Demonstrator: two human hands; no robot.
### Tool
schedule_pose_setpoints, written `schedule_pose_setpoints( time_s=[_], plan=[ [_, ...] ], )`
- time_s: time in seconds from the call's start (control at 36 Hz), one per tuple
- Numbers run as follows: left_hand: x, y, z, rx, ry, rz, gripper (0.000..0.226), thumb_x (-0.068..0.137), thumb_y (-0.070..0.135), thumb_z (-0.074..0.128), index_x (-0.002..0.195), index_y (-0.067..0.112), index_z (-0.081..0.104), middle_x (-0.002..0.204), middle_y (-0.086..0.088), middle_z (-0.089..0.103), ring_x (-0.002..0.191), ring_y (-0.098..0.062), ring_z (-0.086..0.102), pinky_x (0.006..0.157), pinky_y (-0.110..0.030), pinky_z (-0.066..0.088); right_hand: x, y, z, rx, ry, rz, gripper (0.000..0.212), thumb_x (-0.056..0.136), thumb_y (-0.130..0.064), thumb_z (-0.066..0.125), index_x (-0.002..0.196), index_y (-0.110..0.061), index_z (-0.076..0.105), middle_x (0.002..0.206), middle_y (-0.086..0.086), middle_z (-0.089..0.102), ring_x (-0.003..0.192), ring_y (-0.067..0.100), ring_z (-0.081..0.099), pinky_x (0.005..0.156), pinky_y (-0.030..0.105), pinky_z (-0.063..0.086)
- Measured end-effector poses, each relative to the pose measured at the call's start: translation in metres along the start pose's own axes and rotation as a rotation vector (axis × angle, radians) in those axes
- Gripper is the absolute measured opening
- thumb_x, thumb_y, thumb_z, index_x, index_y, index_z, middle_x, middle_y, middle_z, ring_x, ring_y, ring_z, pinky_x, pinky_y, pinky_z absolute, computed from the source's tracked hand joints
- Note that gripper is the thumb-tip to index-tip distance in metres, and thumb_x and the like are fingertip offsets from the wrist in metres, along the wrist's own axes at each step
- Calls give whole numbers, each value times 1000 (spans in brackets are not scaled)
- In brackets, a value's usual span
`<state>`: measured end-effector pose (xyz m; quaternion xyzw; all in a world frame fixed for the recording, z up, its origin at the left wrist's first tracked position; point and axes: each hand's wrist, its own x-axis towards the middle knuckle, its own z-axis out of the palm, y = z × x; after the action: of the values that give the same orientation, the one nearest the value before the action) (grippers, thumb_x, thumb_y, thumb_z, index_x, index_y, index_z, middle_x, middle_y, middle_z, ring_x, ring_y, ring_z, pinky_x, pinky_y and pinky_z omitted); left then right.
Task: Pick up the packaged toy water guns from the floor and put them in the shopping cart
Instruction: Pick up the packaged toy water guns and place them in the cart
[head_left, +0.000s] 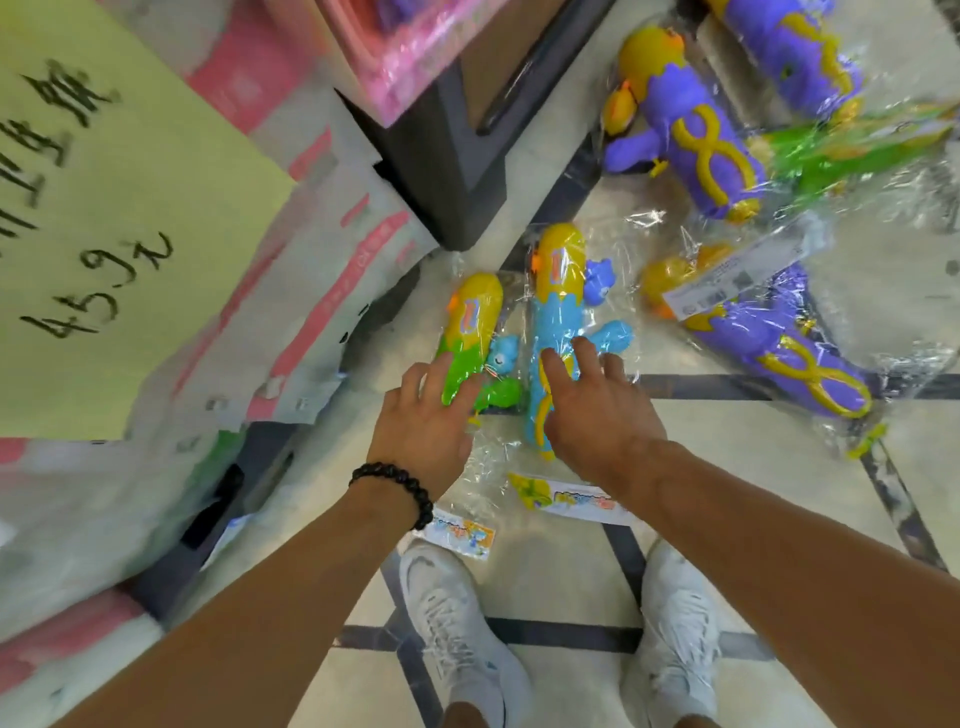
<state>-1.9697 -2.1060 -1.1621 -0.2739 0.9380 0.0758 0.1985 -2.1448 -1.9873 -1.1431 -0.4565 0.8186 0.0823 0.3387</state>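
Two packaged guns (470, 332) (558, 322) side by side on the floor (701, 493), three more (691, 140) far right.

The blue water gun (558, 332) has a yellow top, yellow loops and a clear wrapper. Left of it, the green water gun (470, 340) has a yellow top and a small blue figure. Right of the blue one, three purple water guns (698, 140) (789, 358) (795, 52) carry yellow figure-eight loops. Below it stand white shoes (452, 618) on cream floor tiles (753, 467) with dark lines. Far left of it hangs a pale yellow sign (104, 234) with black handwriting.
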Motion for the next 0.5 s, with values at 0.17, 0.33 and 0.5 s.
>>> schedule_pose_setpoints(
  time_s=[0.17,0.33,0.5],
  plan=[
    [22,-10,52,28,-35,-73,76,82,52,70,149,32,38,158,-10,28,134,-37,35,96,-50,45,52,-1,47,125,-9,99,83,98,-27,54,160,-29,-2,166,9,-15,151,51,4,105,65,41],
    [44,-16,94,-28,-103,-160,91,88,60,62,156,43,4,166,-9,-3,143,-42,24,102,-55,43,94,4,92,173,-4,198,96,96,-26,59,157,-39,-13,164,5,-28,149,58,2,102,74,39],
    [63,-17,125,-167,-152,-203,104,87,56,67,152,54,-13,164,-12,-11,135,-39,36,92,-54,54,115,10,122,289,85,196,110,91,-27,70,158,-38,-17,162,20,-26,143,62,15,109,61,36]
  ],
)
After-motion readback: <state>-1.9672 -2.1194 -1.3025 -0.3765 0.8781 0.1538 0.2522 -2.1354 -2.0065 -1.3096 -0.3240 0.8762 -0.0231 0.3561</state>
